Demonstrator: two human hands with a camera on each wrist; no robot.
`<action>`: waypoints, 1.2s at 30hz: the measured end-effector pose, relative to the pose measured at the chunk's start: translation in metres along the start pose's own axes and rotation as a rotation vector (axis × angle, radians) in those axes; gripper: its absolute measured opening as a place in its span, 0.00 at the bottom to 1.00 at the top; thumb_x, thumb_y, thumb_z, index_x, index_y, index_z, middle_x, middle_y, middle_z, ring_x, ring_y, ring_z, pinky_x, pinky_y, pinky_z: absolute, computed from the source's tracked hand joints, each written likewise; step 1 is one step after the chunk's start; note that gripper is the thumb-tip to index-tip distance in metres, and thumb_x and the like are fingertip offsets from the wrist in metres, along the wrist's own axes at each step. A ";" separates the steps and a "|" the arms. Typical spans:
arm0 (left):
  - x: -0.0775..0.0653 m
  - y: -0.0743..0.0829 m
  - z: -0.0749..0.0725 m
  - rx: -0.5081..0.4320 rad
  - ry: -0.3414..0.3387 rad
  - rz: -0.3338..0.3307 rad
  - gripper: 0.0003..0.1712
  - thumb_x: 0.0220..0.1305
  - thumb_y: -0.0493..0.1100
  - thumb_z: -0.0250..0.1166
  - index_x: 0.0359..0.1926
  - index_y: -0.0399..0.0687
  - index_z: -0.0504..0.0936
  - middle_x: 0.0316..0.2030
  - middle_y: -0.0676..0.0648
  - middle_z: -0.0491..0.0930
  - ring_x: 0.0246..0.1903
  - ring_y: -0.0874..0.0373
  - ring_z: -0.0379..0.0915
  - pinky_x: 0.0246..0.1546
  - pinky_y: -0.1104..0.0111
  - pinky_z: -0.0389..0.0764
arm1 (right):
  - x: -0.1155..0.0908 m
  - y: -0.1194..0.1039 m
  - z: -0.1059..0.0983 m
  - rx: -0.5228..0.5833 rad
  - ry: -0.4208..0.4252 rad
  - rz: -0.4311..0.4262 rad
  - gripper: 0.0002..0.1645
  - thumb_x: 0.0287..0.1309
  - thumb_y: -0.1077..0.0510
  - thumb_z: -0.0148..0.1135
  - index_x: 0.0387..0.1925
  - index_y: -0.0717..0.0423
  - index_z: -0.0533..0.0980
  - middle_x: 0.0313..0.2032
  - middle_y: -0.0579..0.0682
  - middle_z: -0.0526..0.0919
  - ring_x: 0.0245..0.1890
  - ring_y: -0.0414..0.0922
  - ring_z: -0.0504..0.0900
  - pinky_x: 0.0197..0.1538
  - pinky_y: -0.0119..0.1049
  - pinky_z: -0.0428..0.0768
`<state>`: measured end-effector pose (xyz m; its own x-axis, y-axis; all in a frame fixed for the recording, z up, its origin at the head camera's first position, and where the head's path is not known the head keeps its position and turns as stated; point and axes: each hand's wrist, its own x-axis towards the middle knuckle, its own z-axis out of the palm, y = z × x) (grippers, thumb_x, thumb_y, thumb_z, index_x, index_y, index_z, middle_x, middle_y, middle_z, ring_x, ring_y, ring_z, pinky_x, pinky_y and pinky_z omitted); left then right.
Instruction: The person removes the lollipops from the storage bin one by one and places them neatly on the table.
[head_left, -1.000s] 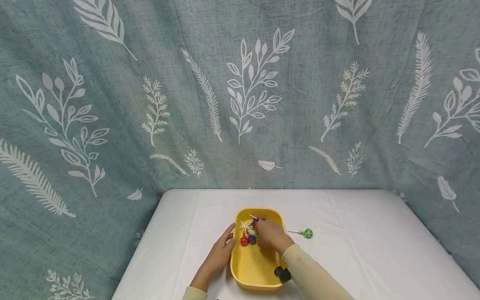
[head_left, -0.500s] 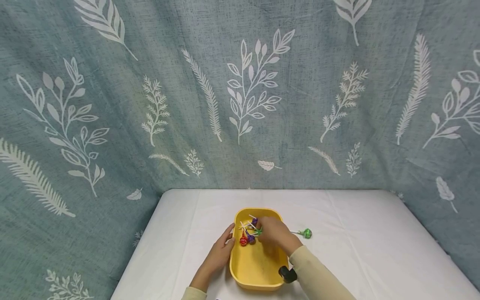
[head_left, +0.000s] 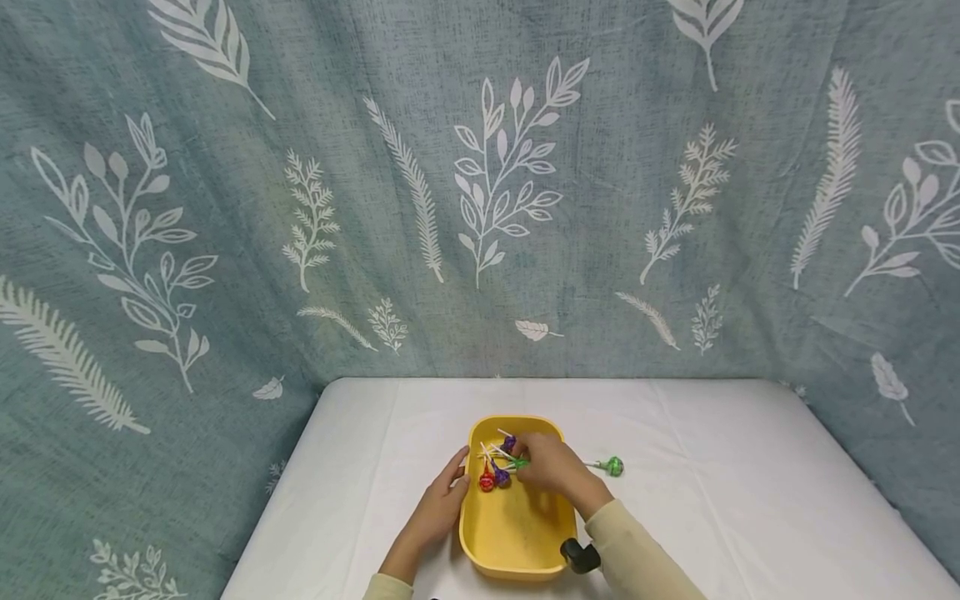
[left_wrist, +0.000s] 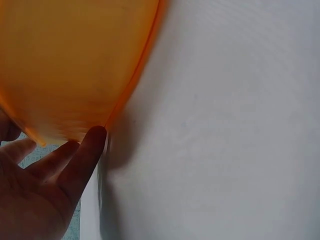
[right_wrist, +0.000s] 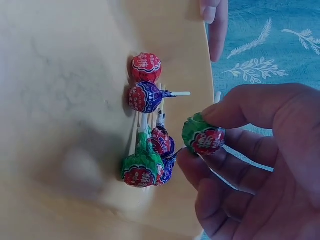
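A yellow tray [head_left: 517,533] holds several wrapped lollipops toward its far left. My right hand [head_left: 553,467] is over the tray, pinching a green lollipop [right_wrist: 204,136] by its round head between thumb and finger. Beside it lie a red lollipop [right_wrist: 146,67], a purple lollipop [right_wrist: 145,97] and another green lollipop [right_wrist: 142,170], with more partly hidden beneath. My left hand [head_left: 438,504] rests against the tray's left side. In the left wrist view, its fairly straight fingers [left_wrist: 87,155] touch the orange-looking wall of the tray.
One green lollipop [head_left: 614,467] lies on the white tablecloth [head_left: 705,500] to the right of the tray. A patterned blue-green curtain [head_left: 600,333] hangs behind the table. A black device [head_left: 580,556] sits at my right wrist, beside the tray's near right edge.
My right hand has drawn slightly right within the tray, uncovering green wrapping near its fingertips. The left hand stays at the tray's side. The tray has barely shifted.
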<state>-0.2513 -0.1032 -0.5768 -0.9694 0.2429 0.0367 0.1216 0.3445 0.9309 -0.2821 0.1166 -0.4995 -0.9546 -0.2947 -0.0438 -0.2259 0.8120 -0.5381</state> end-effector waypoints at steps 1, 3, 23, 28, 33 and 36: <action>0.000 0.000 0.000 -0.003 -0.001 0.005 0.30 0.79 0.43 0.50 0.79 0.49 0.59 0.63 0.31 0.73 0.58 0.39 0.75 0.63 0.43 0.71 | -0.001 0.000 0.000 0.005 0.004 -0.006 0.14 0.47 0.65 0.73 0.39 0.55 0.82 0.31 0.47 0.78 0.30 0.45 0.73 0.34 0.42 0.75; 0.000 0.000 0.000 -0.012 -0.005 0.014 0.30 0.79 0.42 0.50 0.79 0.48 0.59 0.63 0.30 0.73 0.57 0.38 0.76 0.62 0.42 0.72 | -0.002 0.001 -0.001 0.009 0.012 -0.020 0.14 0.47 0.64 0.73 0.38 0.55 0.81 0.32 0.46 0.78 0.30 0.44 0.73 0.35 0.42 0.75; 0.000 0.001 0.000 -0.016 -0.012 0.018 0.30 0.79 0.42 0.50 0.78 0.47 0.59 0.62 0.30 0.73 0.55 0.39 0.78 0.59 0.45 0.75 | -0.016 0.012 -0.007 0.167 0.099 -0.051 0.08 0.54 0.66 0.69 0.36 0.54 0.81 0.33 0.44 0.81 0.32 0.41 0.76 0.32 0.36 0.79; 0.000 0.002 0.000 -0.012 -0.015 0.013 0.30 0.80 0.43 0.50 0.79 0.47 0.59 0.63 0.29 0.72 0.56 0.38 0.77 0.59 0.45 0.76 | -0.018 0.018 -0.007 0.202 0.115 -0.051 0.09 0.51 0.66 0.70 0.36 0.55 0.81 0.33 0.45 0.81 0.33 0.41 0.78 0.32 0.35 0.80; 0.000 0.001 0.000 0.006 -0.018 0.020 0.30 0.80 0.42 0.49 0.78 0.46 0.59 0.63 0.29 0.72 0.56 0.37 0.78 0.59 0.45 0.76 | -0.021 0.021 -0.010 0.207 0.146 -0.033 0.11 0.50 0.65 0.71 0.38 0.56 0.82 0.33 0.44 0.81 0.34 0.41 0.78 0.33 0.35 0.80; 0.001 0.001 0.000 0.006 -0.020 0.020 0.30 0.80 0.42 0.49 0.78 0.46 0.58 0.63 0.28 0.72 0.56 0.37 0.77 0.59 0.46 0.76 | -0.023 0.022 -0.011 0.212 0.167 -0.021 0.11 0.51 0.66 0.70 0.39 0.56 0.83 0.33 0.44 0.82 0.34 0.41 0.78 0.34 0.35 0.81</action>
<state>-0.2518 -0.1031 -0.5758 -0.9624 0.2674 0.0477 0.1418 0.3448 0.9279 -0.2670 0.1468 -0.5008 -0.9729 -0.2088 0.0991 -0.2171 0.6779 -0.7024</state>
